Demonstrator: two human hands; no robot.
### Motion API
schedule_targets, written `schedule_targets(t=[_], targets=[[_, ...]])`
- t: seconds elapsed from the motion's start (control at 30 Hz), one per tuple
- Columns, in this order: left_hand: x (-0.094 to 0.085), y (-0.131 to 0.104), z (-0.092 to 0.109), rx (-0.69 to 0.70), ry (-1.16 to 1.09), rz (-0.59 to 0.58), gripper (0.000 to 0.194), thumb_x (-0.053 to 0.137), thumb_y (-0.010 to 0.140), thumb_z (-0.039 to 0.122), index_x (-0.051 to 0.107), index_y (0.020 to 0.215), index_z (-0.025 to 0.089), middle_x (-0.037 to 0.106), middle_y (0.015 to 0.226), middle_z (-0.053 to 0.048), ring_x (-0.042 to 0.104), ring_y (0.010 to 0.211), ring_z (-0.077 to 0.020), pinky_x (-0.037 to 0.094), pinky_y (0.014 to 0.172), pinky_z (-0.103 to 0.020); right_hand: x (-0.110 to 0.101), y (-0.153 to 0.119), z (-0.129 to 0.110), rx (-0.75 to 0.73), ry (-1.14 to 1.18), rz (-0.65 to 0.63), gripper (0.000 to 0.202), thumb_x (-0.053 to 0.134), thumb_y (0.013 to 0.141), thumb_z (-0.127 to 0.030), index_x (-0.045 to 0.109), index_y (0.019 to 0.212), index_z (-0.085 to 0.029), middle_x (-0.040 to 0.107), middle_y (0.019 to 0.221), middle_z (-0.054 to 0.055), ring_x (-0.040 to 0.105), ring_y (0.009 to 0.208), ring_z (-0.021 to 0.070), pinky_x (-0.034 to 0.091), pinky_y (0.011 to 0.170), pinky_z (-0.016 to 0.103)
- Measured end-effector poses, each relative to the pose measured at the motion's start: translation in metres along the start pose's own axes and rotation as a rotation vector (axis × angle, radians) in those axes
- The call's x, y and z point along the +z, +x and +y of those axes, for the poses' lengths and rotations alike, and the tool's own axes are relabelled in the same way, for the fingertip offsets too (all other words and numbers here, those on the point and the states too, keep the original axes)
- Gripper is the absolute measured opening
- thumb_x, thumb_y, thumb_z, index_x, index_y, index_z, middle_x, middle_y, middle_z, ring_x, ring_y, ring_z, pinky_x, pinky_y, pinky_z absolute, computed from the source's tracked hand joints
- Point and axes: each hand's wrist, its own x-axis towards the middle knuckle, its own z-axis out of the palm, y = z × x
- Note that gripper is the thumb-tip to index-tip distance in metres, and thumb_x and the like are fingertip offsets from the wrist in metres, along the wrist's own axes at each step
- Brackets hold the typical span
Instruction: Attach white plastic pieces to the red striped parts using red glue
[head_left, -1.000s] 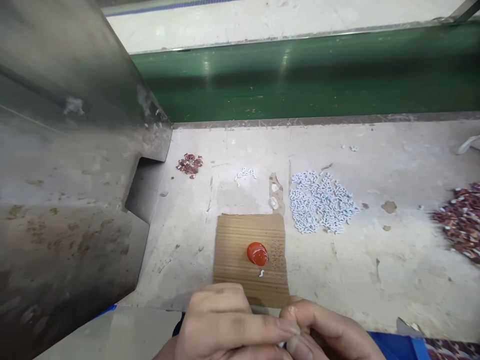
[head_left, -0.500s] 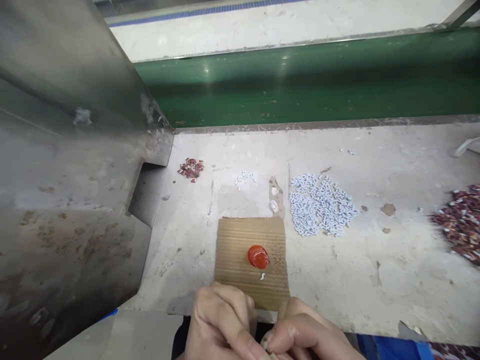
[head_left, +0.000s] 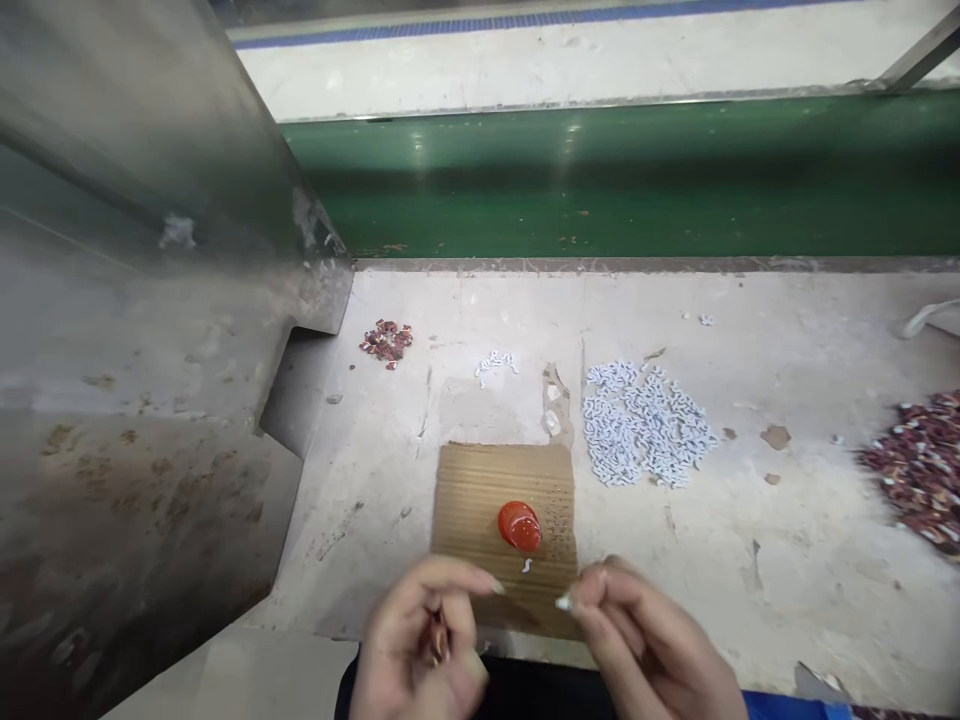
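My left hand (head_left: pixel 427 640) is curled at the bottom of the view, with a small reddish-brown piece (head_left: pixel 439 638) partly hidden inside its fingers; its index finger points out to the right. Between the thumb and fingertips of my right hand (head_left: pixel 649 635), a small white piece (head_left: pixel 564 603) is pinched. The hands are apart, over the near edge of a cardboard sheet (head_left: pixel 469 485). A glossy orange-red blob (head_left: pixel 519 526) lies on the cardboard. Just below the blob is one small white squiggle-shaped piece (head_left: pixel 527 566).
Right of the cardboard spreads a pile of white squiggle pieces (head_left: pixel 645 425). Red-brown pieces form a small cluster (head_left: pixel 387 342) at left and a larger heap (head_left: pixel 919 465) at far right. Several white pieces (head_left: pixel 496 365) lie behind the cardboard. A metal panel (head_left: pixel 165 330) rises at left; a green belt (head_left: pixel 600 185) runs behind.
My hands were together at the bottom edge; now they have risen and separated. The reddish-brown piece in my left hand and the white piece in my right have come into view.
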Motion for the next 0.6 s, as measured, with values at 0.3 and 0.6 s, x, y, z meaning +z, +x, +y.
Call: schedule_targets(t=[0.3,0.6], targets=[[-0.046,0.002,0.030,-0.243,0.520,0.187,0.011,0.075,0.095,0.031,0.081,0.103,0.025,0.080,0.094,-0.006,0.078,0.091,-0.0200,0.064,0.083,-0.023,-0.019,0.028,0.019,-0.364,-0.583,-0.097,0.011,0.055,0.106,-0.017,0.065,0.104,-0.021,0.068,0.077,0.001,0.068,0.060,0.0154,0.048,0.055,0.026],[-0.039,0.008,0.023,-0.135,0.367,0.209,0.015,0.086,0.080,0.011,0.082,0.079,0.025,0.083,0.092,-0.002,0.080,0.087,-0.0184,0.067,0.076,-0.021,-0.018,0.027,0.020,-0.428,-0.726,-0.109,0.012,0.050,0.110,-0.019,0.062,0.110,-0.018,0.068,0.078,0.004,0.070,0.059,0.0179,0.045,0.051,0.029]])
